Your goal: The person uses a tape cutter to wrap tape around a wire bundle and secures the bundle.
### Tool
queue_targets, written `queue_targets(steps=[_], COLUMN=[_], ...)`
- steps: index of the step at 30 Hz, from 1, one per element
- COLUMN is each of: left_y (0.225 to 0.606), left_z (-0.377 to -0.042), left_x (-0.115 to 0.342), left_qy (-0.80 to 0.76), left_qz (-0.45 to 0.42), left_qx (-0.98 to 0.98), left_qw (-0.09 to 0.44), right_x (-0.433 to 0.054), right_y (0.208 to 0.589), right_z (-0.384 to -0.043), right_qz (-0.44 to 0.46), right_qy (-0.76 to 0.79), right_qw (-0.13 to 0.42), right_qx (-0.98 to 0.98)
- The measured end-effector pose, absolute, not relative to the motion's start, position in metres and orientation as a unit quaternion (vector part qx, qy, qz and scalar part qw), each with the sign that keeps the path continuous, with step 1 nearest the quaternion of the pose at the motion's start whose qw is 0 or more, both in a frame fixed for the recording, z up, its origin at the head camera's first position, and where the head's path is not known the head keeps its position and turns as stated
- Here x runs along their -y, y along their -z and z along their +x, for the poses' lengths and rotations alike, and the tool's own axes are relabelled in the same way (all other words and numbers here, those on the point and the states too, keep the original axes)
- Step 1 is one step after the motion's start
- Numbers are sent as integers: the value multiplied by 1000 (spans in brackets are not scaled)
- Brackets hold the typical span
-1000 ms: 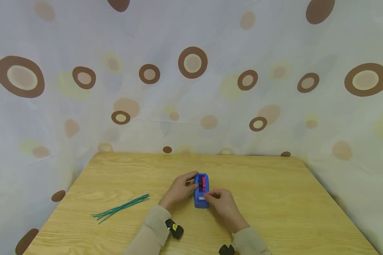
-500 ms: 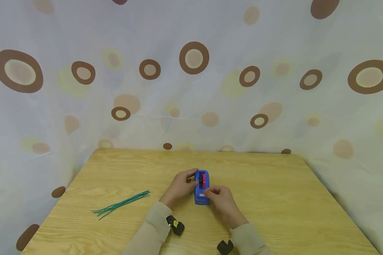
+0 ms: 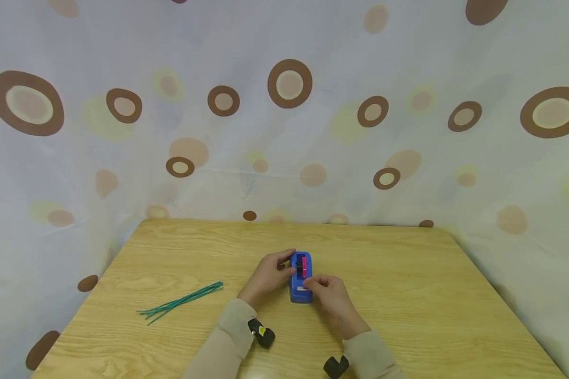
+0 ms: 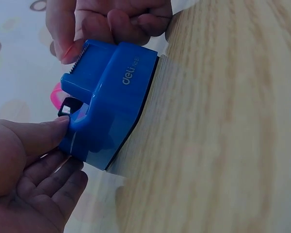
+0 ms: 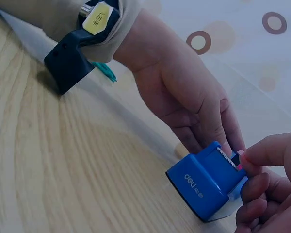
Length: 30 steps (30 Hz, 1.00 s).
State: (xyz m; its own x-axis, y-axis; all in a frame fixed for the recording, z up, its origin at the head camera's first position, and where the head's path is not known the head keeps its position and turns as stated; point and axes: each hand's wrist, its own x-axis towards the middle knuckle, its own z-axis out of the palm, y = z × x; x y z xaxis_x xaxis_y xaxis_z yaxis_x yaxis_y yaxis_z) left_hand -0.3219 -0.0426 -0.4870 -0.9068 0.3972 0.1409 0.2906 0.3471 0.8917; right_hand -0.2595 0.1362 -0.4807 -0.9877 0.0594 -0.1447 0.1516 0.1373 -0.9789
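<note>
A blue tape dispenser (image 3: 301, 296) stands on the table with a pink tape roll (image 3: 304, 267) seated in it. My left hand (image 3: 267, 275) holds the dispenser at its far left end, thumb against the side by the roll. At the near end, my right hand (image 3: 333, 300) pinches the pink tape between thumb and forefinger, right by the serrated cutter (image 5: 226, 158). A bit of pink shows at those fingertips in both wrist views. The right hand's other fingers are curled in. In the left wrist view the roll is mostly hidden behind the dispenser's body (image 4: 114, 97).
Several thin green sticks (image 3: 185, 301) lie in a loose bundle on the wooden table (image 3: 408, 295), left of the left forearm. A curtain (image 3: 341, 63) with brown rings hangs behind the table. Black camera mounts (image 3: 263, 334) sit on both wrists.
The whole scene has shifted slightly upward in the head view. Both hands keep nearly the same places on the dispenser and tape.
</note>
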Motion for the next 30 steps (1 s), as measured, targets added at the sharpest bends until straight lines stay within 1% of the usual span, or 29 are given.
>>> queue_targets(steps=[7,16,30], left_y=[488,487,485], left_z=[-322,-322,-321], left_x=[43,41,43], left_qy=[-530,-524,-519], left_qz=[213,218,207], left_qx=[-819,-822,-828], left_qw=[48,46,49], right_x=[-136,-135,-132], right_y=[479,471,472], right_z=[-255,-247,-242], right_qz=[65,84,94], right_qy=[633,623,624], right_qw=[29,25,34], right_qx=[-771,-777,-775])
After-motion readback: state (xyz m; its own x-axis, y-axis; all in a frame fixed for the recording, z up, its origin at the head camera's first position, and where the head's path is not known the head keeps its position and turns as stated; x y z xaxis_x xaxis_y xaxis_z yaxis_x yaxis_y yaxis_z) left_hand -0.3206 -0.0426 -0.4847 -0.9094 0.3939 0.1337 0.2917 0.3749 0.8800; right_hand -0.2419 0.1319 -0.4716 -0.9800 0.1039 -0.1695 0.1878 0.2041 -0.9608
